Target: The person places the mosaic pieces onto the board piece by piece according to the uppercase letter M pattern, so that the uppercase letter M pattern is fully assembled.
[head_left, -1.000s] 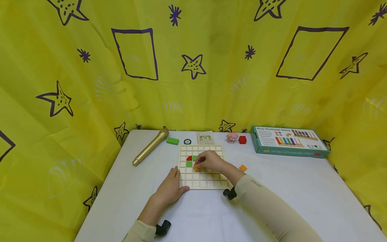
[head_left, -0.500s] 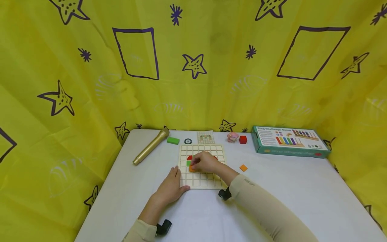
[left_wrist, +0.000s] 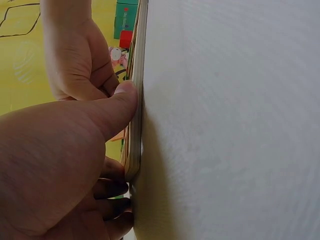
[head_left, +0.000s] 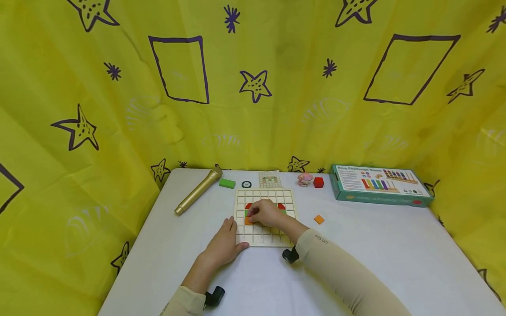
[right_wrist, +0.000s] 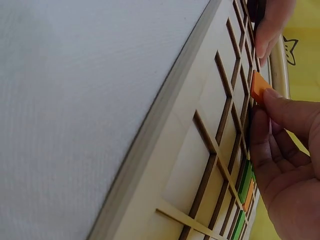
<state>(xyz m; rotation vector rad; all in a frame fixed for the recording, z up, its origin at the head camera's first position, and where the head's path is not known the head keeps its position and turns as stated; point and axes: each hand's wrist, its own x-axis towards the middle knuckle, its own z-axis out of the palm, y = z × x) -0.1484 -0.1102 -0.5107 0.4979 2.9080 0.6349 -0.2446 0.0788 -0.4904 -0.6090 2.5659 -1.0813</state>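
Observation:
My right hand [head_left: 265, 213] pinches an orange square tile [right_wrist: 259, 87] between thumb and fingers, tilted against the grid of a pale wooden board [head_left: 257, 239]. In the head view the tile overlaps a left-side cell, just below a green tile [head_left: 247, 213]. Red rounded pieces [head_left: 281, 206] sit in the row above, and the hand covers the middle of the pattern. My left hand [head_left: 222, 243] lies at the board's near left corner, fingers along the left side. Its thumb [left_wrist: 122, 97] touches the front edge.
Behind the board lie a printed grid card [head_left: 269, 179], a dark round token [head_left: 247, 184], a green block [head_left: 227, 183], a pink figurine [head_left: 305, 179] and a red block [head_left: 318, 182]. A gold microphone [head_left: 197, 192] lies left, a game box [head_left: 381, 185] right. Another orange tile [head_left: 319, 219] lies on the table.
My right hand has moved left across the board with the orange tile, now over a cell in a left column. The red piece on the right has come into view. The left hand stays put.

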